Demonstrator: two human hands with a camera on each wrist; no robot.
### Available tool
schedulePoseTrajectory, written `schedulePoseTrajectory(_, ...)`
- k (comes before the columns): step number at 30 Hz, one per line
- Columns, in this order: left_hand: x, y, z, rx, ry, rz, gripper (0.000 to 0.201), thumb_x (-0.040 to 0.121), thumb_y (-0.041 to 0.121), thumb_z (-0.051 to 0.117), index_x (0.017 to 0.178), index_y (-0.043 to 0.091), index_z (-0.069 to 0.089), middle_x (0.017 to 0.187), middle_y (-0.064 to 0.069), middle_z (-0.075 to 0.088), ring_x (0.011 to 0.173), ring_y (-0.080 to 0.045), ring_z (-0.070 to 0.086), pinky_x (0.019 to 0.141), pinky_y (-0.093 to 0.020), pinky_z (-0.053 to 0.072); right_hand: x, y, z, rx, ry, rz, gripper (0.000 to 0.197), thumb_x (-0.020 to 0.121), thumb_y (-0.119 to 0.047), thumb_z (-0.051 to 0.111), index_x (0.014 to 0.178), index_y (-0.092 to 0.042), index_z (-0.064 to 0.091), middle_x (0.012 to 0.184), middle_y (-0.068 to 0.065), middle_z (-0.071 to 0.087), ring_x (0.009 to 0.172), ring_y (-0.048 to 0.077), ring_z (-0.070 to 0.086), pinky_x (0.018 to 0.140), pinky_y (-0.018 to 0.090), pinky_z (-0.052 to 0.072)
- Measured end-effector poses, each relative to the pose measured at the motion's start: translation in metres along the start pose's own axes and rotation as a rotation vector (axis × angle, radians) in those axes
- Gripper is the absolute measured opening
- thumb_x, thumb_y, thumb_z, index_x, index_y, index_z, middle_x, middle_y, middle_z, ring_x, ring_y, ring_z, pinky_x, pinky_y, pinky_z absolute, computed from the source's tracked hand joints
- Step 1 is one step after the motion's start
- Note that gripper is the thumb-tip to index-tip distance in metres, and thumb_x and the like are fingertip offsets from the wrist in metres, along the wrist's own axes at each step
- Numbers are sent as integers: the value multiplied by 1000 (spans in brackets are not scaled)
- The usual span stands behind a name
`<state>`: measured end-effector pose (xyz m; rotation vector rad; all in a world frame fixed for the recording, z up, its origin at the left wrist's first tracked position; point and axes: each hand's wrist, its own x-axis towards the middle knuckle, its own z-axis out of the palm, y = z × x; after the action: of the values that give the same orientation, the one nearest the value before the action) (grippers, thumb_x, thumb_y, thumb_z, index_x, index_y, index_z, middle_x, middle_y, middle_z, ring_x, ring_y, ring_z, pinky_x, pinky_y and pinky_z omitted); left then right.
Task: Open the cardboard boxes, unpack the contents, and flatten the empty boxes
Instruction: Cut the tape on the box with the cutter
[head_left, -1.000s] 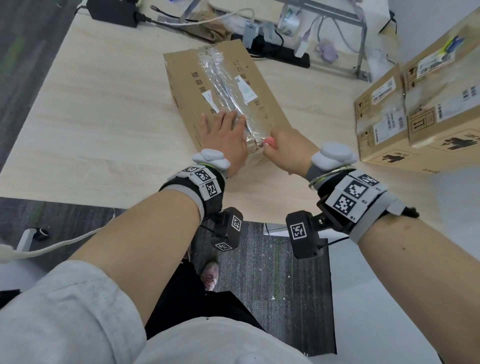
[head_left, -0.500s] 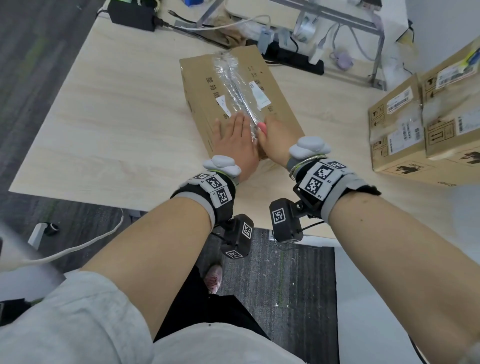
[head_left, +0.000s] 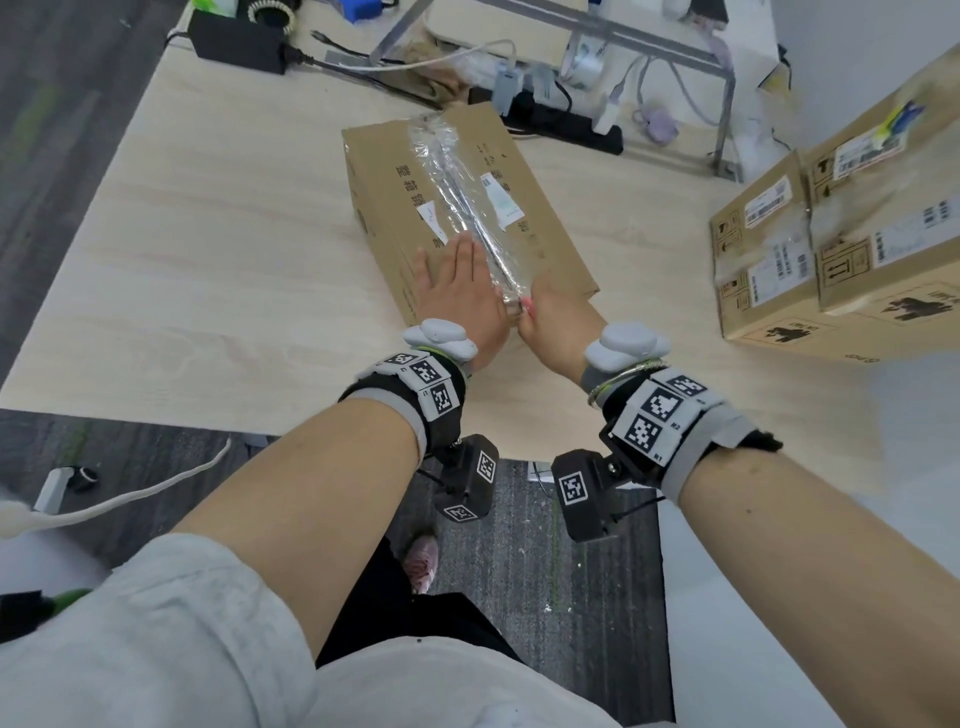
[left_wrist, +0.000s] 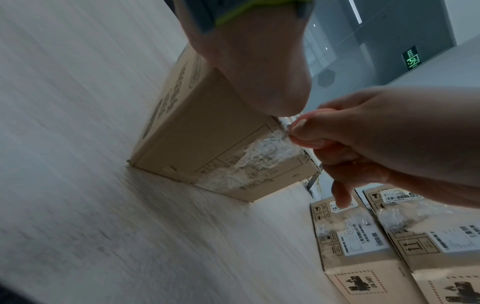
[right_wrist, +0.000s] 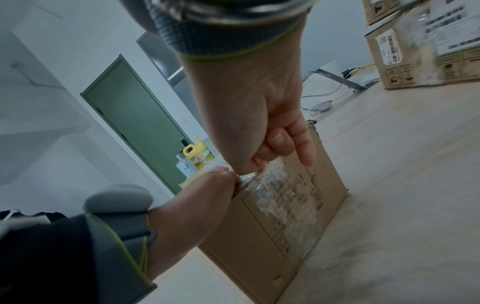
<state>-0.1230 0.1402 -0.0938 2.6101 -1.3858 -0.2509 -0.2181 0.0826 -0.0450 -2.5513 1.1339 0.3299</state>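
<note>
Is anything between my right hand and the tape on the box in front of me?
Nothing visible. The right hand already pinches the clear tape at the near edge of the box; the left hand lies flat beside it.

- Cardboard box, centre of the head view: plain brown, black printed characters, white labels, a shiny clear tape strip along its top.
- Table: pale wood grain.
- Stacked boxes, right edge: brown, white barcode labels, black symbols.
- Wristbands: black and grey, with black-and-white square markers.
- Floor: dark grey carpet.
</note>
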Motion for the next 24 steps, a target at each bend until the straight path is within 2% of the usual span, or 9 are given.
schedulePoseTrajectory(4, 0, 0, 2, 21, -6, 5, 58, 101, 34, 22, 152, 9, 13, 160, -5, 13, 147, -19, 7, 117, -55, -3, -9, 5, 1, 32, -8, 0, 18, 99, -15, 38, 109, -1, 43, 77, 15, 52, 74, 34, 54, 60, 35, 35)
schedulePoseTrajectory(8, 3, -5, 2, -36, 32, 18, 57, 98, 36, 28, 148, 9, 26, 156, -5, 24, 144, -21, 19, 116, -56, 3, -20, 2, -8, 79, 52, 47, 14, 93, -19, 46, 84, -9, 41, 64, -1, 38, 68, 28, 44, 56, 32, 25)
schedulePoseTrajectory(10, 9, -11, 4, -81, 128, 50, 51, 91, 36, 33, 131, 8, 49, 140, -9, 47, 127, -24, 43, 108, -53, 24, -24, -4, -16, 160, 169, 76, 21, 90, -22, 48, 76, -9, 42, 64, 2, 43, 67, 30, 44, 53, 35, 26)
schedulePoseTrajectory(11, 12, -13, 4, -95, 164, 67, 47, 88, 36, 34, 116, 8, 58, 125, -10, 57, 111, -26, 52, 97, -48, 34, -25, -7, -19, 205, 232, 77, 22, 91, -23, 48, 77, -5, 48, 67, 8, 49, 69, 33, 46, 54, 38, 30)
schedulePoseTrajectory(13, 22, -18, -1, -115, 192, 65, 39, 86, 35, 34, 98, 9, 60, 105, -10, 61, 91, -27, 54, 79, -39, 37, -14, -12, -28, 290, 327, 41, 24, 93, -22, 47, 88, 0, 57, 81, 16, 59, 77, 36, 53, 63, 40, 39)
schedulePoseTrajectory(17, 54, -35, -14, -203, 229, 2, 24, 91, 20, 42, 108, 8, 54, 115, -12, 51, 102, -31, 47, 81, -36, 32, 38, -19, -36, 367, 350, -1, 13, 96, -28, 46, 89, -17, 49, 81, 4, 56, 75, 26, 53, 61, 29, 30)
schedulePoseTrajectory(19, 68, -46, -18, -232, 237, -12, 30, 87, 15, 39, 113, 7, 52, 118, -13, 51, 104, -31, 47, 84, -36, 32, 66, -23, -33, 347, 339, -19, 14, 97, -32, 44, 91, -19, 49, 81, 1, 55, 74, 22, 51, 61, 27, 29)
schedulePoseTrajectory(22, 85, -61, -29, -231, 291, -59, 53, 79, 24, 21, 120, 8, 52, 122, -12, 52, 105, -30, 48, 87, -37, 33, 98, -35, -31, 370, 352, -68, 14, 97, -34, 43, 90, -23, 47, 80, 0, 57, 72, 21, 53, 62, 29, 35)
schedulePoseTrajectory(24, 101, -72, -33, -222, 271, -58, 57, 84, 31, 18, 130, 12, 47, 133, -8, 47, 115, -29, 45, 95, -39, 30, 119, -44, -34, 371, 372, -89, 14, 96, -35, 45, 87, -25, 47, 78, -1, 57, 71, 20, 53, 62, 30, 38)
